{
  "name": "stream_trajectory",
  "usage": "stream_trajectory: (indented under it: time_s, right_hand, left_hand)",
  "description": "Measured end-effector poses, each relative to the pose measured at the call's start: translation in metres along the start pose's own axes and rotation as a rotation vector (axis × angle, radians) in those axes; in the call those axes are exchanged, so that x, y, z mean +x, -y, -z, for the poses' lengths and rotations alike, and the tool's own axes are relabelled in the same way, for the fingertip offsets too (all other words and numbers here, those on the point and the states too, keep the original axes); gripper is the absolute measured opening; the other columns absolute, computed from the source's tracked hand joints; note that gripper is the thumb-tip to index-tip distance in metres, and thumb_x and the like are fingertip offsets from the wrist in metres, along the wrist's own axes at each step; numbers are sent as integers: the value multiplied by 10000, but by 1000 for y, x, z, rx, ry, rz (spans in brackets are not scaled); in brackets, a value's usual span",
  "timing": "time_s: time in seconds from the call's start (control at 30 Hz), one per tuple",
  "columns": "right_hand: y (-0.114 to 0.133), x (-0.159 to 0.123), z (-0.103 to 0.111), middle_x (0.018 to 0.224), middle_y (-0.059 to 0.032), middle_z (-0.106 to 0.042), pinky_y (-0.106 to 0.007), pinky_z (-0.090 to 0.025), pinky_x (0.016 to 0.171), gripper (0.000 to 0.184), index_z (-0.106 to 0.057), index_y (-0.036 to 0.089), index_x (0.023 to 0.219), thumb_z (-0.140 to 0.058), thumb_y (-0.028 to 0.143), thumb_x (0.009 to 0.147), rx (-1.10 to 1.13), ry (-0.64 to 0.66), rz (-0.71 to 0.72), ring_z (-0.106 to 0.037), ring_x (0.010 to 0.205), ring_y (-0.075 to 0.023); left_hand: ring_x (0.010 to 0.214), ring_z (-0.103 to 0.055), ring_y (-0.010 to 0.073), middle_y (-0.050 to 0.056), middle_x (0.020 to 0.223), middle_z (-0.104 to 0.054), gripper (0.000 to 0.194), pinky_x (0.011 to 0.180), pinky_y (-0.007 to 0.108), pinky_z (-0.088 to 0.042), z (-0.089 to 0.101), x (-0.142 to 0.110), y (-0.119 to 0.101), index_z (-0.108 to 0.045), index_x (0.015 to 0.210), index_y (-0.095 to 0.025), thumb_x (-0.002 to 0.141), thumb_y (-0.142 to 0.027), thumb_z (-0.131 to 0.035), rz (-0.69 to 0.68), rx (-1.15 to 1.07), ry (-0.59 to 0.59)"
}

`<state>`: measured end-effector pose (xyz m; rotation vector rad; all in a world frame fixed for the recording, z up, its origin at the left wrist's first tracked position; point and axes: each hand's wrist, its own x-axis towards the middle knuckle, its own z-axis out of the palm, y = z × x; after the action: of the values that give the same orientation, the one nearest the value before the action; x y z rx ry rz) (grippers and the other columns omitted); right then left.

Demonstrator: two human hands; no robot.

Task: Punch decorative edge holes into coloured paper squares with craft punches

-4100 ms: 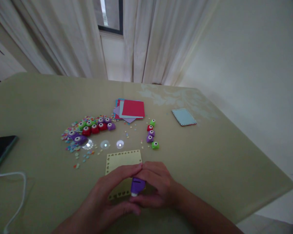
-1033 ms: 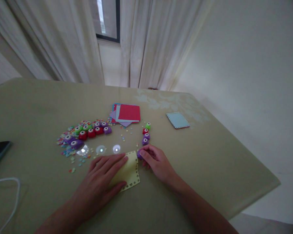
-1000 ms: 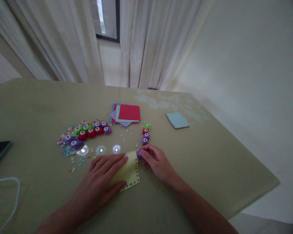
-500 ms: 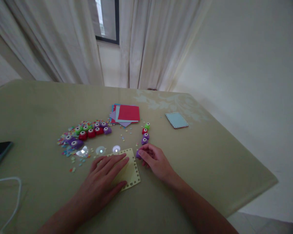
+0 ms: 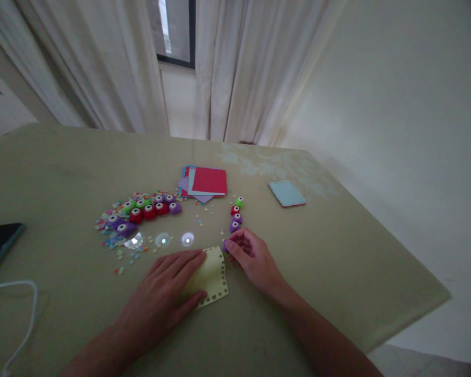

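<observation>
A pale yellow paper card (image 5: 211, 277) with small shapes cut along its edges lies in front of me. My left hand (image 5: 160, 288) covers its left part and grips it, thumb at the near edge and fingertips at the far edge. The card bows slightly. Just right of the card, my right hand (image 5: 255, 259) pinches a small purple paper punch (image 5: 225, 245) with a white eye-like button; the fingers hide most of it. Beyond that hand stand more punches in a row: purple (image 5: 234, 226), red (image 5: 235, 210) and green (image 5: 239, 201).
Several red, green and purple punches (image 5: 149, 211) sit among colourful paper confetti (image 5: 105, 222) at left. Clear round discs (image 5: 187, 239) lie nearer. Coloured paper sheets (image 5: 209, 181) are stacked behind; a light blue card (image 5: 287, 193) lies at right. A dark device (image 5: 0, 243) and white cable (image 5: 33, 309) are far left.
My left fingers have drawn together and closed on the card, whose far edge now shows a slight bend. My right hand keeps its pinch on the purple punch. The view has shifted slightly.
</observation>
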<state>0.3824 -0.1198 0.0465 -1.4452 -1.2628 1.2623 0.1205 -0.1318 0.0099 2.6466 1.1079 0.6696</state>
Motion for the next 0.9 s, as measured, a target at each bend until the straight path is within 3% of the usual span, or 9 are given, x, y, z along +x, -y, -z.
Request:
stream_trajectory:
  time_s: [0.5, 0.7, 0.9]
  right_hand:
    - [4, -1, 0, 846, -23, -728, -260, -532, 579, 384, -651, 218, 935, -776, 581, 930, 19, 4, -32, -656, 668, -154]
    - [3, -1, 1, 859, -35, -747, -260, -517, 572, 364, -661, 215, 949, -760, 565, 948, -16, -6, -30, -669, 657, -154]
    - [3, -1, 0, 850, -27, -735, -260, -523, 580, 375, -653, 214, 946, -759, 573, 951, 5, -2, -23, -658, 664, -151]
  left_hand:
    - [1374, -646, 301, 105, 1543, -663, 648, 1153, 458, -503, 0, 1, -4, -441, 1641, -259, 1045, -379, -666, -3, -4, -12]
    - [1414, -608, 343, 128, 1601, -609, 697, 1152, 508, -499, -2, 0, -1, -455, 1618, -242, 1013, -491, -698, 60, 64, -32]
    - [1350, -650, 301, 98, 1524, -670, 611, 1143, 463, -509, -3, 0, 0, -479, 1593, -255, 1037, -413, -676, 62, 16, -22]
